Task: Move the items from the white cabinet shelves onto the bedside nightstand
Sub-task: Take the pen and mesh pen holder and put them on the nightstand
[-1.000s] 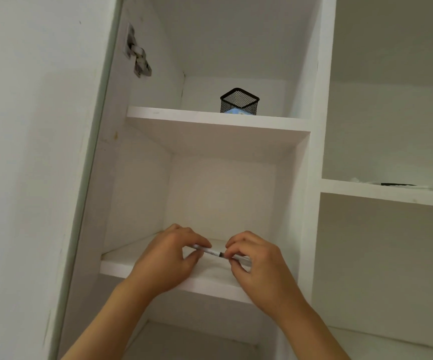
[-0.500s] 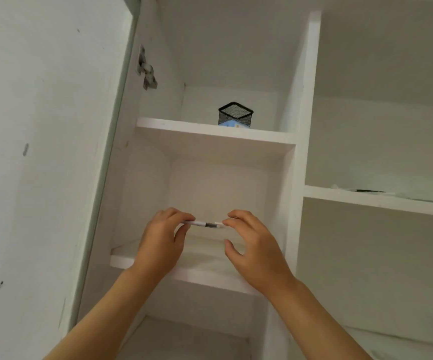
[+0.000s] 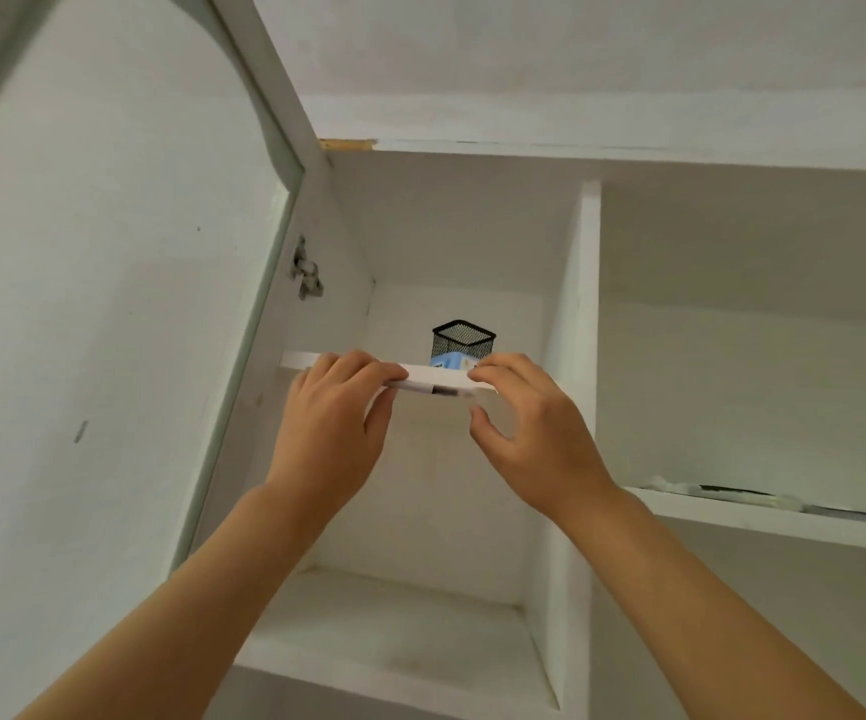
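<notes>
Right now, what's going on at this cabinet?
A person holds a pen level in front of the open white cabinet. The left hand pinches one end; the fingertips of the right hand are at the other end, thumb apart below. The pen is in the air, level with the upper shelf, where a black mesh pen cup stands with something blue at its base. The lower shelf shows bare. The nightstand is out of view.

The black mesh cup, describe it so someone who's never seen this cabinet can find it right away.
Look into the open white cabinet, at the narrow left compartment. On its upper shelf, toward the back, stands the black mesh cup, square-topped. It is the only dark thing there, with a small blue box in front of it.
</notes>
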